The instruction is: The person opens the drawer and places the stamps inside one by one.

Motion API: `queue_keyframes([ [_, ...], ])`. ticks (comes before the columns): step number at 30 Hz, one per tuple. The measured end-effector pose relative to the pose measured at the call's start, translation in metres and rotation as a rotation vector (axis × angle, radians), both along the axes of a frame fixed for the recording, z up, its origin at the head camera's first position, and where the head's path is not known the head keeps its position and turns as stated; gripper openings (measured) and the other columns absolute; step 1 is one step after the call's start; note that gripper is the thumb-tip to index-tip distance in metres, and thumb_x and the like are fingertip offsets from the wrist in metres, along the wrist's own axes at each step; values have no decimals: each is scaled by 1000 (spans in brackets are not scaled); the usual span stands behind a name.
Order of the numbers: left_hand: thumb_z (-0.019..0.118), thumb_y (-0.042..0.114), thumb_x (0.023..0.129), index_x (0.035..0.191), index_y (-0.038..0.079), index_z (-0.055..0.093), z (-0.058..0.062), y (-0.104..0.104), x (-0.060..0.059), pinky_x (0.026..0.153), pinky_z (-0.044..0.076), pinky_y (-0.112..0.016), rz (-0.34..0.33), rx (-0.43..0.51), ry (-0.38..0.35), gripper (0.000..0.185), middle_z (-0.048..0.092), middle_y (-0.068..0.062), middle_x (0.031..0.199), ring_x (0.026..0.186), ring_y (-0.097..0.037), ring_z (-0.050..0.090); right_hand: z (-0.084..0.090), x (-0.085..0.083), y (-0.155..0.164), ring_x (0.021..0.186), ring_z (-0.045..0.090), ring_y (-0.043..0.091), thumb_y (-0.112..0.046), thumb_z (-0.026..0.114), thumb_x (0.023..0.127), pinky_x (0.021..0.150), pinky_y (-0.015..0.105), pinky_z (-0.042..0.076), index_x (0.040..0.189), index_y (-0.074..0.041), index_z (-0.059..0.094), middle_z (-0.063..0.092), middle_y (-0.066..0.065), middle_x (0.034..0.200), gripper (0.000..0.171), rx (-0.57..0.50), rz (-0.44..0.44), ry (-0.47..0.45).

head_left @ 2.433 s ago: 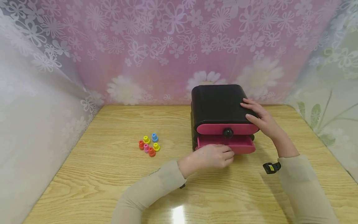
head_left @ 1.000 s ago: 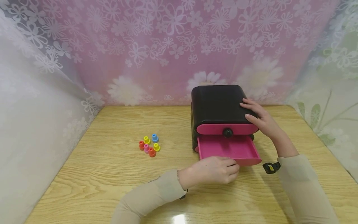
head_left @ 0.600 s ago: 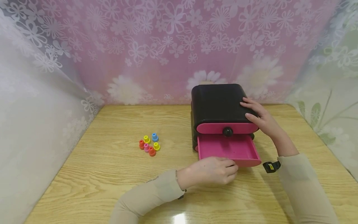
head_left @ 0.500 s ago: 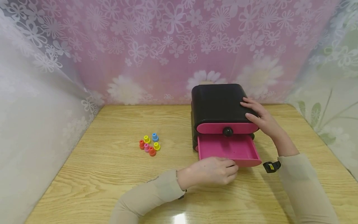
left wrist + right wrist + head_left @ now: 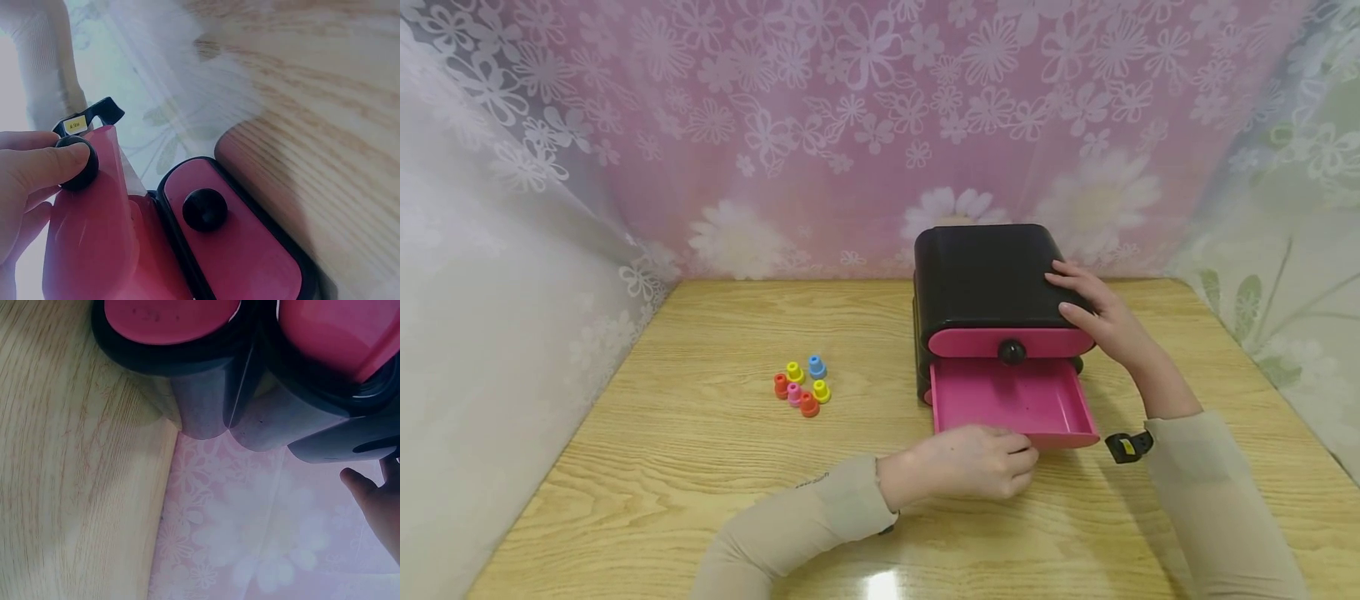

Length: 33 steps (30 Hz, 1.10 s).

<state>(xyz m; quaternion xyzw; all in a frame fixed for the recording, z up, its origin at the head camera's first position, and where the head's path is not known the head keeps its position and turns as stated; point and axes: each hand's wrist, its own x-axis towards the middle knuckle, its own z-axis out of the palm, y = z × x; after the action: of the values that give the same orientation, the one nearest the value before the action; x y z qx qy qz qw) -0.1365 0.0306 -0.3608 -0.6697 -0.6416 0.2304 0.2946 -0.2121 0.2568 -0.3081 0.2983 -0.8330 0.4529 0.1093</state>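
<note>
A black desktop drawer cabinet [image 5: 985, 275] with pink fronts stands right of centre on the table. Its middle drawer [image 5: 1015, 392] is pulled well out, and I see nothing lying in the visible part. My left hand [image 5: 973, 461] is at the drawer's front, hiding its knob in the head view. In the left wrist view, thumb and fingers pinch that round black knob [image 5: 80, 167]. Straight fingers of my right hand [image 5: 1105, 321] rest on the cabinet's top right edge. The upper drawer front [image 5: 962, 342] and the lowest drawer front [image 5: 244, 256] sit flush in the case.
Left of the cabinet, several small plastic pegs [image 5: 808, 405] in red, yellow, pink and blue stand in a cluster on the wooden table [image 5: 700, 467]. A flowered curtain [image 5: 820, 167] hangs behind. A black wrist strap [image 5: 1127, 447] is at the right sleeve.
Since the earliest frame my left hand has drawn the middle drawer further out toward me. Over the last second it has barely moved. My right hand has stayed on the cabinet.
</note>
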Motion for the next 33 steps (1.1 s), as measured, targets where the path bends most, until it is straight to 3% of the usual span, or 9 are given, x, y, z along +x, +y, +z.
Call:
queue_keyframes([
  [14, 31, 10, 94, 107, 19, 60, -2, -2, -1, 83, 41, -19, 7, 62, -58, 33, 56, 6, 112, 101, -8, 50, 3, 3, -3, 133, 5, 24, 3, 44, 88, 102, 52, 6, 124, 15, 37, 20, 29, 137, 39, -5, -1, -4],
  [21, 36, 12, 93, 112, 19, 58, 5, -13, -2, 91, 36, -20, 36, 123, -137, 30, 53, 5, 117, 108, -8, 47, -9, -8, 6, 133, 6, 22, 3, 45, 88, 102, 51, 7, 126, 12, 38, 21, 26, 138, 40, -3, -4, 7],
  [30, 44, 9, 91, 107, 15, 60, 7, -31, -8, 85, 41, -21, 39, 258, -306, 24, 56, 3, 111, 103, -10, 49, -19, -18, 15, 132, 7, 18, -3, 47, 88, 102, 50, 8, 130, 3, 40, 22, 16, 141, 42, 2, -8, 4],
  [33, 45, 8, 90, 106, 13, 61, 7, -38, -11, 84, 41, -20, 39, 307, -329, 23, 57, 3, 109, 102, -10, 50, -18, -18, 13, 132, 7, 18, -4, 47, 88, 102, 52, 7, 130, 3, 40, 22, 16, 141, 43, -1, -9, -3],
])
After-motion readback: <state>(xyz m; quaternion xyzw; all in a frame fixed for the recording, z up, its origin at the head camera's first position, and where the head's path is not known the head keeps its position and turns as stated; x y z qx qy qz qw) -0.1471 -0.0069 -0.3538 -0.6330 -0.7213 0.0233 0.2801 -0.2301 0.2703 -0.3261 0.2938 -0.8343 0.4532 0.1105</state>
